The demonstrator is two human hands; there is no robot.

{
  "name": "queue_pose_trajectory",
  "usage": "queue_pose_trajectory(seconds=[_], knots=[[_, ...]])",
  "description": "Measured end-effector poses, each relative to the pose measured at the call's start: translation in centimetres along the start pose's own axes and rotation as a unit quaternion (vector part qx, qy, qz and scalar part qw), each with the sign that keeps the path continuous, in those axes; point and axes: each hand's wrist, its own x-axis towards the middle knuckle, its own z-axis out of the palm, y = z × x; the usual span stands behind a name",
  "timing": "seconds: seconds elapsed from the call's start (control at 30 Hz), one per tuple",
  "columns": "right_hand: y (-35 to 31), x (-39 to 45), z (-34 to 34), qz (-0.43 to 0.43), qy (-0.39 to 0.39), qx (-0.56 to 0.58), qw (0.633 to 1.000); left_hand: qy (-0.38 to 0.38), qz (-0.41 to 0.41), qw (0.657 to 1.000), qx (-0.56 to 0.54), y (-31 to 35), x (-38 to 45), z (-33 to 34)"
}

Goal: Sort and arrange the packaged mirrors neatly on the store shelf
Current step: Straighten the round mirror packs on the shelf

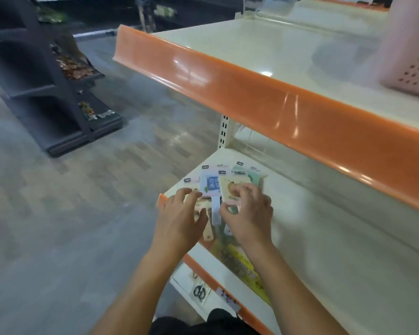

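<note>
Several packaged hand mirrors lie in an overlapping pile at the left end of the lower cream shelf (300, 238). A blue-faced mirror pack (209, 186) lies in the middle, a yellow one (229, 189) to its right, a green one (249, 176) behind. My left hand (179, 218) rests with spread fingers on the left packs, over a wooden-handled mirror (207, 232). My right hand (248, 213) pinches the lower edge of the yellow pack between thumb and fingers. The picture is blurred by motion.
The upper shelf with its orange price rail (252, 93) overhangs the pile closely. A pink perforated basket (414, 56) stands on it at the right. A yellow package (247, 269) lies on the lower shelf's front edge. Scissors packs (200, 290) hang below. A dark display rack (58, 93) stands across the aisle.
</note>
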Motion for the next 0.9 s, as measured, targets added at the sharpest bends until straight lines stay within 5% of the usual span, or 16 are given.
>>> queue_pose_trajectory(seconds=[0.9], knots=[[-3.0,3.1,4.3,0.271,0.04,-0.063,0.96,-0.162,0.193,0.964,-0.088,-4.8,10.8,1.8]])
